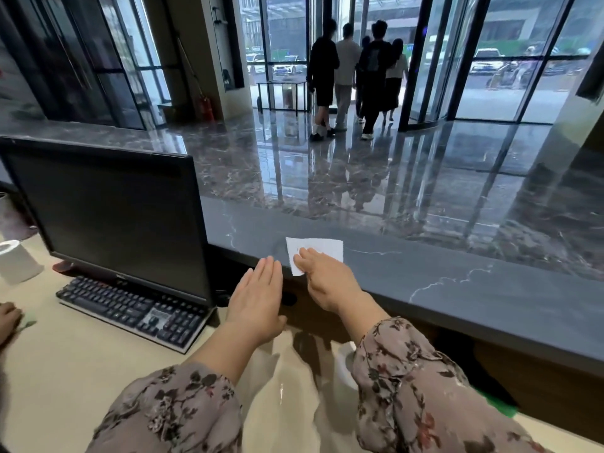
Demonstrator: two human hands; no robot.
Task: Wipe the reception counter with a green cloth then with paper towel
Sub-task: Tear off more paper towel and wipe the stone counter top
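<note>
**Pressing paper towel to the counter top**

Pressing down: right hand (pixel 322 276) lies flat, fingers together, palm on the near corner of the paper towel (pixel 315 255). I read no pinch, only pressure. Left hand (pixel 258 297) hovers at its 9 o'clock, just beside, open and flat with fingers held together, empty; it seems to float over the counter's near edge, though contact is hard to judge.

Handling, my estimate: the sheet is thin, light, limp, one layer, easy to tear or bunch. I would drive it under a flat palm rather than grip an edge. It should slide readily on polished stone.

Surface: reception counter (pixel 457 289), dark grey, white-veined, glossy. At 9 o'clock stand a monitor (pixel 111 220) and keyboard (pixel 130 310) on the lower beige desk (pixel 65 371), with a white roll (pixel 16 261) further left. Something green (pixel 501 408) shows at 4 o'clock, perhaps the cloth.

Room: gleaming marble lobby at 12 o'clock, people (pixel 356 76) by the glass doors.
</note>
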